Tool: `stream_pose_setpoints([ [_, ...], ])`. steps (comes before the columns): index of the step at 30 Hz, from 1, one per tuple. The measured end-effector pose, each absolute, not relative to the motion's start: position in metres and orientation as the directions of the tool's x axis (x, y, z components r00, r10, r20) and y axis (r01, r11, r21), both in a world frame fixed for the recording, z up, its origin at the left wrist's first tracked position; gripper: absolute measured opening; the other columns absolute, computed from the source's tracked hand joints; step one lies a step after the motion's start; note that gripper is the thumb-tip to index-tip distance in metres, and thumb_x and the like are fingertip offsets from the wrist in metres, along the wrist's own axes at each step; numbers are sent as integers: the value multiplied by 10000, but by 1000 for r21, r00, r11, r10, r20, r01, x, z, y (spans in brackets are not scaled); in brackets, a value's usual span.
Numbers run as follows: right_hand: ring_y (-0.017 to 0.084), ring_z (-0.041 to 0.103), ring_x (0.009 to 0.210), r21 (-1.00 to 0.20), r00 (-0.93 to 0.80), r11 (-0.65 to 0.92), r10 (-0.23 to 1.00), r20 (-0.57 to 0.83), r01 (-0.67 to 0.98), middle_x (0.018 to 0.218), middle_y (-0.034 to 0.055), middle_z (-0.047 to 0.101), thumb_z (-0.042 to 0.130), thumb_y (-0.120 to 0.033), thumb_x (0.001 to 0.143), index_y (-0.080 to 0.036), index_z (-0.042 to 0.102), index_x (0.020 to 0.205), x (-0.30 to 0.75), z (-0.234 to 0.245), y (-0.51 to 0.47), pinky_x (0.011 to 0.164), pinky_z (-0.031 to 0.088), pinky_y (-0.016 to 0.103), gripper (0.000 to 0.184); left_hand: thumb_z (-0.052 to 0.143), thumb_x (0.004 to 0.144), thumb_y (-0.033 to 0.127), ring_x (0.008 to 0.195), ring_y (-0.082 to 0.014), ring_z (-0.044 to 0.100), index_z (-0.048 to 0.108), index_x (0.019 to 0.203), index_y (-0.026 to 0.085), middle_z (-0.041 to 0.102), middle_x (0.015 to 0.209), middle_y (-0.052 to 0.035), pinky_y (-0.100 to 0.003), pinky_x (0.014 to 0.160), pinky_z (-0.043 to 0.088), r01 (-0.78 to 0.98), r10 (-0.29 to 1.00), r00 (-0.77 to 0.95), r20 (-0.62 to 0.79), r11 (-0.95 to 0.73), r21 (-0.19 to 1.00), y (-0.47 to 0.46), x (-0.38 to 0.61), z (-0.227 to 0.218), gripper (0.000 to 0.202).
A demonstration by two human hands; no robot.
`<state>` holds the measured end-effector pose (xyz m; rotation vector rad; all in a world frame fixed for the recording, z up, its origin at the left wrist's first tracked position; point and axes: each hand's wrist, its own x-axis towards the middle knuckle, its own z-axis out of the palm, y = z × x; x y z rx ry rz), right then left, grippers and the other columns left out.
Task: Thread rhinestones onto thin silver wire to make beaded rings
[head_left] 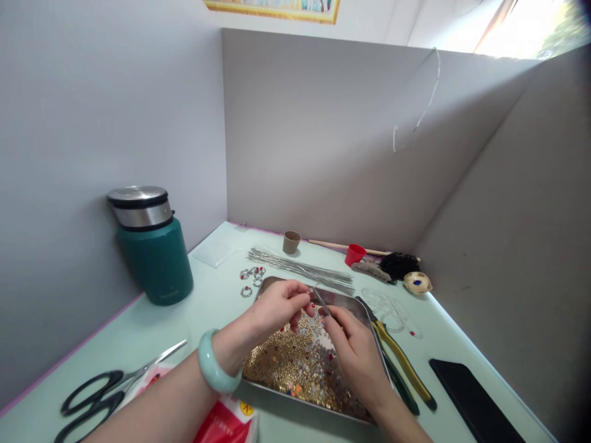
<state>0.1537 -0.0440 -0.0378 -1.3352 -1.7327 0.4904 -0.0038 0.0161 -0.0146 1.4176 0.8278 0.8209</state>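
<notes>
Over the metal tray (314, 403) of gold beads, my two hands meet. My left hand (286, 301), with a pale green bangle (215, 363) on the wrist, is closed in a pinch; the tiny thing at its fingertips is too small to name. My right hand (353, 347) grips thin metal tweezers (321, 300), their tip close to the left fingertips. Gold beads (281, 354) fill much of the tray, with silver, red and orange pieces among them. Beyond it lie a bundle of thin metal wires (300, 267) and several small beaded rings (246, 291).
Left stand a green flask (157, 258) and black-handled scissors (99, 394) by a red-white packet (231, 421). Pliers (404, 363), clear cord (388, 311) and a black phone (471, 397) lie right. Behind are a brown cup (291, 242) and red cup (355, 254). Grey partitions (323, 135) enclose the table.
</notes>
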Motion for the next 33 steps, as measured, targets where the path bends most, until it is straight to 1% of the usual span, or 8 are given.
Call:
stream_pose_setpoints([
  [2, 176, 566, 788, -738, -32, 348, 914, 406, 578, 891, 32, 636, 421, -239, 904, -188, 614, 1044, 154, -38, -44, 699, 400, 244, 243, 507, 787, 213, 455, -61, 445, 541, 898, 122, 620, 764, -38, -218, 436, 406, -35, 863, 505, 8, 11, 999, 17, -4, -15, 147],
  [5, 181, 572, 795, -743, -11, 337, 914, 405, 578, 917, 37, 646, 421, -237, 903, -187, 611, 1029, 155, -38, -44, 695, 404, 246, 234, 511, 789, 210, 484, -68, 475, 557, 867, 122, 623, 808, -52, -234, 468, 429, -39, 859, 512, -9, 33, 999, 17, -5, -16, 127],
  [8, 188, 572, 809, -757, 1, 322, 920, 392, 569, 922, 42, 646, 415, -241, 906, -186, 609, 1005, 155, -38, -44, 704, 410, 253, 225, 509, 805, 234, 472, -74, 479, 558, 832, 127, 621, 760, -47, -244, 469, 429, -37, 862, 506, -26, 52, 998, 17, -6, -16, 121],
  [16, 180, 570, 885, -755, -83, 328, 936, 343, 568, 1037, 47, 620, 398, -248, 917, -206, 585, 1123, 153, -36, -47, 709, 426, 247, 281, 518, 810, 236, 450, -72, 479, 515, 897, 125, 635, 718, -46, -231, 462, 400, -99, 870, 493, 5, 50, 994, 16, -6, -11, 141],
  [21, 189, 574, 877, -750, -77, 330, 933, 351, 573, 966, 49, 636, 392, -244, 914, -194, 592, 1124, 151, -36, -47, 689, 431, 245, 294, 525, 797, 232, 443, -78, 499, 464, 848, 145, 654, 722, -57, -231, 458, 398, -105, 871, 490, 25, 30, 994, 15, -6, -10, 117],
  [26, 186, 580, 863, -748, -71, 344, 926, 372, 568, 1006, 48, 642, 392, -242, 915, -205, 598, 1123, 152, -35, -47, 727, 430, 253, 295, 533, 785, 219, 432, -79, 516, 455, 844, 159, 666, 746, -57, -227, 447, 395, -60, 865, 501, 2, 33, 998, 15, -5, -12, 115],
  [30, 180, 587, 845, -742, -76, 355, 921, 383, 568, 1000, 45, 651, 404, -236, 907, -201, 610, 1099, 151, -34, -47, 739, 426, 250, 284, 529, 785, 215, 441, -82, 520, 477, 836, 153, 672, 759, -69, -233, 460, 402, -41, 864, 503, -5, 30, 999, 15, -5, -13, 95],
  [33, 182, 582, 816, -743, -63, 343, 924, 378, 575, 944, 44, 654, 405, -241, 903, -197, 616, 1086, 150, -34, -46, 721, 424, 250, 283, 558, 755, 184, 504, -90, 550, 536, 863, 138, 677, 808, -77, -241, 512, 424, -14, 844, 536, -4, 13, 1000, 15, -7, -13, 119],
])
